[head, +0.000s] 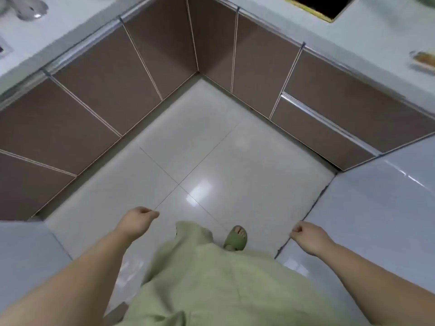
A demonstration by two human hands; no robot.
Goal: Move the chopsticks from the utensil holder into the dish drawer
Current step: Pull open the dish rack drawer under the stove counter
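My left hand [137, 220] hangs low over the pale floor tiles, fingers curled in, with nothing in it. My right hand [306, 232] hangs at the right near the tiled wall, also loosely curled and holding nothing. Brown cabinet fronts run along two sides under the counter. At the right, two closed drawer fronts [329, 132] sit one above the other with a silver handle strip between them. No chopsticks and no utensil holder show in this view.
The pale counter [58, 31] wraps the corner; a white object sits at its far left and a black cooktop [324, 3] at the top right. A small dish [423, 60] lies at the right edge. My green slipper [236, 238] stands on the glossy floor.
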